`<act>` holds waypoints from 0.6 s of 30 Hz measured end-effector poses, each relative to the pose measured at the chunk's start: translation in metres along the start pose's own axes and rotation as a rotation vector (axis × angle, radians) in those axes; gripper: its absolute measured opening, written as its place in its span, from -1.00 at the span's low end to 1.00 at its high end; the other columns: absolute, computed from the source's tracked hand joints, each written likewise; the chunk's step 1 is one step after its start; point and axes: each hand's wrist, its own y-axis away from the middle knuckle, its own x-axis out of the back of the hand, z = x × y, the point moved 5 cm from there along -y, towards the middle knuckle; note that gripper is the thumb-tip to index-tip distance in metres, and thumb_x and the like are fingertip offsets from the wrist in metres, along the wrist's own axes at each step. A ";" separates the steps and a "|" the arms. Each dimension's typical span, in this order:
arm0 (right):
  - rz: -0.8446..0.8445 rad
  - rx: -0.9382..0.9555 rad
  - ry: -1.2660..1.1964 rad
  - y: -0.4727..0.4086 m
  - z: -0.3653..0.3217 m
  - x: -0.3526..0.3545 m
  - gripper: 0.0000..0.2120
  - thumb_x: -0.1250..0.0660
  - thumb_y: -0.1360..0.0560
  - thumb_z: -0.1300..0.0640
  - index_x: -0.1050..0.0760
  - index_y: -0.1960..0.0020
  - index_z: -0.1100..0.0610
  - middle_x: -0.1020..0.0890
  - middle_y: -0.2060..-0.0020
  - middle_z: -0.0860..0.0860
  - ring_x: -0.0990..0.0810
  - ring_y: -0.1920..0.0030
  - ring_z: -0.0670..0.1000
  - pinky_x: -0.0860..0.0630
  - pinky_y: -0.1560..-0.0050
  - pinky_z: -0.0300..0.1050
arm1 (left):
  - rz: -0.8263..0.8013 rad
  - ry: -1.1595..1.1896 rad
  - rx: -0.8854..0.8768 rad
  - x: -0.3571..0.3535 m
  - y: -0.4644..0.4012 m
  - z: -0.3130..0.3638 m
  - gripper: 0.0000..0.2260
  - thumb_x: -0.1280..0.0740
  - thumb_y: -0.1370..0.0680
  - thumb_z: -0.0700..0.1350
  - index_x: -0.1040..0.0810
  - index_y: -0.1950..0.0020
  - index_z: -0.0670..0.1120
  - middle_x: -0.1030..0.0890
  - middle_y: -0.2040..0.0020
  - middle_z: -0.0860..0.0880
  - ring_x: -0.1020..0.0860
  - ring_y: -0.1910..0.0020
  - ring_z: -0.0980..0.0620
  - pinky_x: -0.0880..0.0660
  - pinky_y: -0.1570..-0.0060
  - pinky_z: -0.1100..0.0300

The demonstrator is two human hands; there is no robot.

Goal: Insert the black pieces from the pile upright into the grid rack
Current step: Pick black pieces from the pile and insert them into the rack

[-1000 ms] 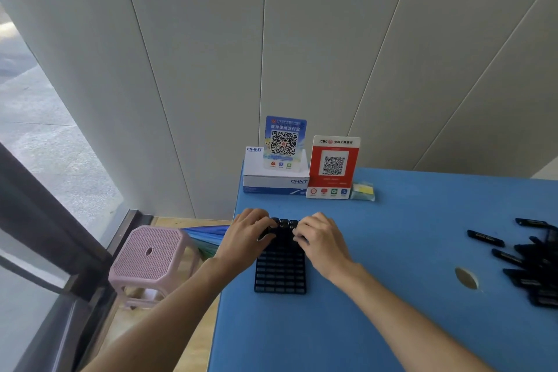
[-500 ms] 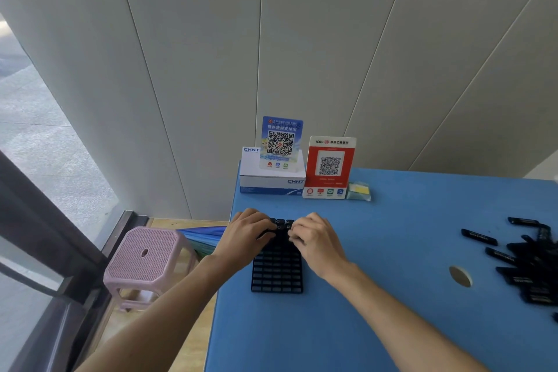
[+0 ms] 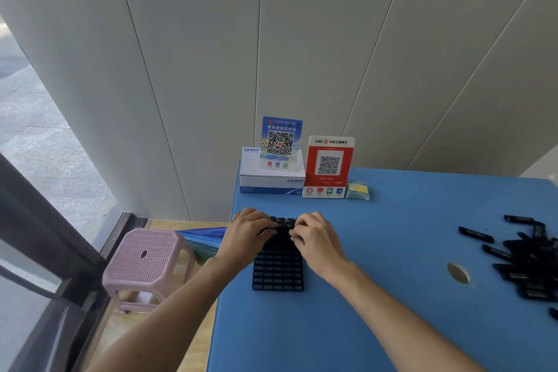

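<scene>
Left hand and right hand at grid rack far end, grip curled on upright black pieces, pile well right

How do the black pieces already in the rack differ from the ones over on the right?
The few black pieces seated in the black plastic grid rack stand upright, showing only their top ends in neat rows; the loose black pieces in the pile lie flat, crisscrossed at random angles. The seated ones sit between both hands; the pile lies untouched. Both rest on the blue table.

Pale panelled wall, blue table, pink stool, wooden floor, daylit window at left
</scene>
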 end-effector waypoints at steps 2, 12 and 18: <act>-0.014 -0.007 0.014 0.002 0.000 0.000 -0.90 -0.49 -0.36 0.22 -0.65 0.12 0.15 -0.57 0.19 0.00 -0.51 0.12 0.06 -0.54 0.15 0.00 | 0.018 0.009 0.042 0.001 0.002 -0.004 -0.87 -0.49 -0.40 -0.13 -0.68 0.07 -0.05 -0.65 0.11 0.05 -0.53 0.11 0.01 -0.48 0.12 0.11; -0.074 -0.074 0.027 0.013 -0.002 0.001 -0.68 -0.33 -0.49 0.05 -0.52 -0.23 0.06 -0.48 -0.03 -0.01 -0.41 -0.08 0.03 -0.44 -0.09 -0.06 | 0.000 -0.010 -0.093 -0.001 0.003 -0.001 -0.88 -0.50 -0.39 -0.16 -0.67 0.09 -0.08 -0.65 0.14 0.06 -0.51 0.13 0.02 -0.50 0.20 0.06; 0.001 -0.124 -0.010 0.025 0.002 0.006 -0.73 -0.36 -0.48 0.10 -0.55 -0.17 0.08 -0.51 0.03 -0.01 -0.46 -0.03 0.03 -0.49 0.00 -0.07 | 0.019 -0.074 -0.076 -0.004 0.010 -0.001 -0.89 -0.52 -0.37 -0.16 -0.67 0.14 -0.03 -0.60 0.10 0.04 -0.51 0.13 0.00 -0.43 0.18 0.13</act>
